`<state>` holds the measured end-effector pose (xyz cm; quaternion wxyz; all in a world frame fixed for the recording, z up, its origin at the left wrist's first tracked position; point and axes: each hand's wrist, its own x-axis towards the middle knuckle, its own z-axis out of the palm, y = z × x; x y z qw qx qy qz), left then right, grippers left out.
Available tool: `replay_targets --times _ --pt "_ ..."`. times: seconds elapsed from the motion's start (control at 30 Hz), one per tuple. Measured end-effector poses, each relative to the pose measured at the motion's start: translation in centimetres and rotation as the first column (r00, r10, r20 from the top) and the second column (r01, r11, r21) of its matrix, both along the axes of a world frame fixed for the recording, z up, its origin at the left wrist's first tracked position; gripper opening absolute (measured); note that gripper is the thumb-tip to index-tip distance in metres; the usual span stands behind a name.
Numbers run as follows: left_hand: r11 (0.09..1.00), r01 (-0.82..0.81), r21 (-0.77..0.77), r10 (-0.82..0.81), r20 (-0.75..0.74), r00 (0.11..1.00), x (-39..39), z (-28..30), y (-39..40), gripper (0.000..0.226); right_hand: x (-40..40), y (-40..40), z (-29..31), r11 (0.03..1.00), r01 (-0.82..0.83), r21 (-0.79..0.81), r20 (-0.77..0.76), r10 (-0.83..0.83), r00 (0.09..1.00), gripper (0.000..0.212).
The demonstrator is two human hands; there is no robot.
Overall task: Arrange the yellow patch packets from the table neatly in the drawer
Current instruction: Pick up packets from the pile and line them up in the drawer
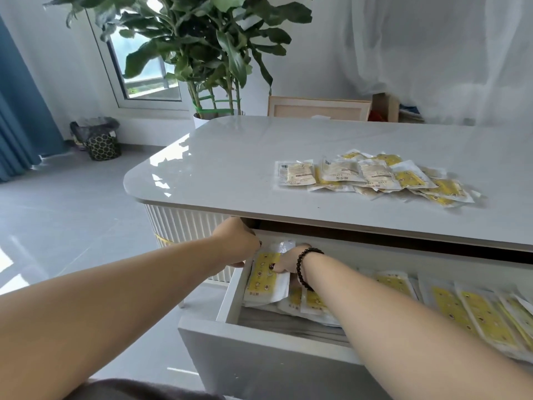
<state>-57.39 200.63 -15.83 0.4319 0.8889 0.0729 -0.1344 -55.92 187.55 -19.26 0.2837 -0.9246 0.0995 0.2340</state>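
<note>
Both hands reached into open drawer at frame centre. Left hand and right hand pinched one yellow packet against drawer's left wall. Loose packet pile lay on table, upper right.

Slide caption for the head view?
Both hands set a yellow packet in the open drawer; more wait on the table.
</note>
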Motion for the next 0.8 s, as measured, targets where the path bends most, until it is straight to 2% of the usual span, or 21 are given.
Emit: replay_targets --times 0.07,0.13,0.23,0.37,0.43,0.53,0.63,0.73,0.8 --pt "1.000 -0.017 0.009 0.017 -0.025 1.000 0.1 -0.3 0.1 0.018 0.2 0.0 -0.7 1.000 0.009 0.018 0.032 -0.010 0.999 0.042" --pt "1.000 -0.023 0.017 0.024 -0.047 0.999 0.2 -0.6 0.2 0.023 0.6 -0.1 -1.8 0.998 -0.004 -0.060 0.063 0.008 0.998 0.050" --pt "1.000 -0.023 0.021 0.024 -0.050 0.998 0.2 -0.7 0.0 0.021 1.1 -0.2 -3.0 0.994 0.108 -0.035 0.126 -0.103 0.987 0.057" --pt "1.000 -0.018 0.008 0.018 0.007 1.000 -0.1 -0.2 -0.4 0.016 0.8 -0.6 -3.5 0.991 0.118 -0.056 0.181 -0.106 0.978 0.065" --pt "1.000 -0.014 -0.014 0.014 0.037 0.999 -0.2 0.4 -0.6 0.016 0.6 -0.8 -3.3 0.991 0.117 -0.063 0.188 -0.104 0.977 0.061" --pt "0.999 0.000 -0.038 0.003 0.087 0.996 -0.5 1.1 -0.9 0.018 0.3 -1.4 -2.5 0.992 0.124 -0.021 0.182 -0.118 0.976 0.042" --pt "0.999 0.049 -0.012 -0.046 0.156 0.987 -1.0 1.5 -1.6 0.020 -0.3 -3.0 -1.1 0.987 0.134 0.092 -0.001 -0.135 0.991 0.038" --pt "0.991 0.116 0.069 -0.129 0.240 0.962 -1.5 1.7 -3.0 0.025 -1.5 -5.3 1.3 0.997 0.008 0.074 -0.246 0.010 0.969 0.024" --pt "0.982 0.151 0.115 -0.178 0.277 0.944 -1.6 1.8 -4.0 0.025 -2.1 -7.2 3.3 0.995 -0.097 0.014 -0.231 0.098 0.968 0.026"
